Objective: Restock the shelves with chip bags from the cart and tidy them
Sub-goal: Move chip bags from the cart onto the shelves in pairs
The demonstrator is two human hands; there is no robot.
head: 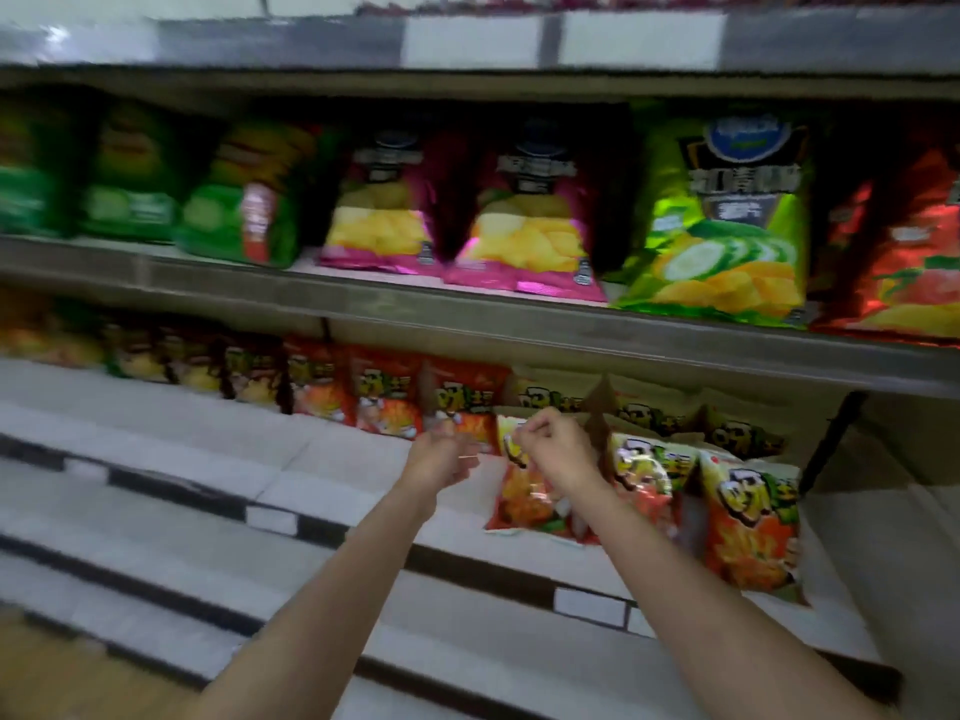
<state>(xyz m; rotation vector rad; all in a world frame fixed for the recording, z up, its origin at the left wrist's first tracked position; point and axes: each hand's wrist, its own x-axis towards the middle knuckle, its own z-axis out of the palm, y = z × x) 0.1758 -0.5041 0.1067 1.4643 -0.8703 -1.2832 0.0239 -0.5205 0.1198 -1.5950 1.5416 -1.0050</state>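
Head view, lower shelf (363, 475). I had both hands out over the white ledge; my right hand (553, 449) was clenched in a pinch on the top edge of an orange chip bag (524, 498), which stood at the front of the shelf just left of two more bags of the same kind (748, 527). My left hand (441, 459) hung just beside that bag with its fingers loosely bent; motion blur kept me from telling whether that grip held anything or was released. Behind the bag ran a row of red bags (387, 402), and to the right a row of pale bags (649, 402) stood further back. The shelf above carried pink bags (524, 220), a lime-green bag (727, 215) and dark green bags (130, 184), all smeared by camera motion. The cart was not in view. I judged the bag to be light, puffed with air and soft, its film slippery and its contents easily crushed, so the flat sealed strip along the top looked the safest place to take hold, with a second hand steadying a side edge rather than squeezing the belly.
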